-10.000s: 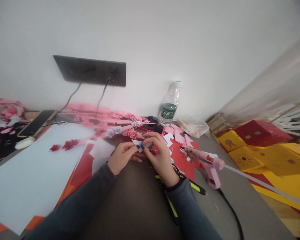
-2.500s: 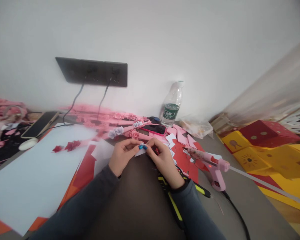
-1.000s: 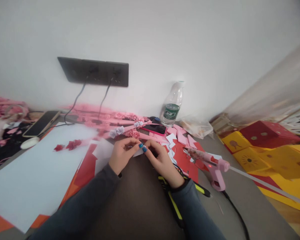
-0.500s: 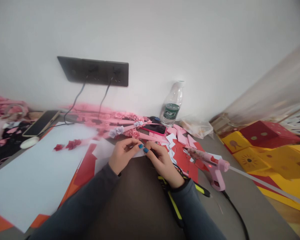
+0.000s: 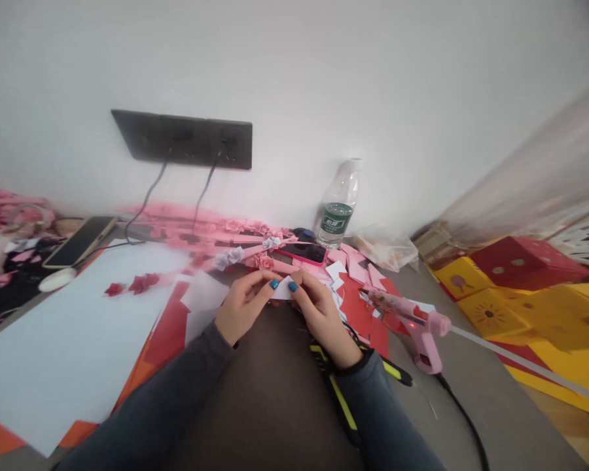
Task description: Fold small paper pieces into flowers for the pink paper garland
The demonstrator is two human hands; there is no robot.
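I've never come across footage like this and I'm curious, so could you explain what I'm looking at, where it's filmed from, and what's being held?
There's no machine here, just a person's two bare hands. The camera is worn on the person's head, looking forward and down, so the sleeved forearms come in from the bottom.

The left hand and right hand pinch a small piece of white paper between them, above a grey table.

At the left lies a large white sheet. Beyond the hands are paper flowers and a pink-edged phone, with a bottle near the wall. At the right are red paper and a pink glue gun. A black-and-yellow tool is partly hidden by the right sleeve.
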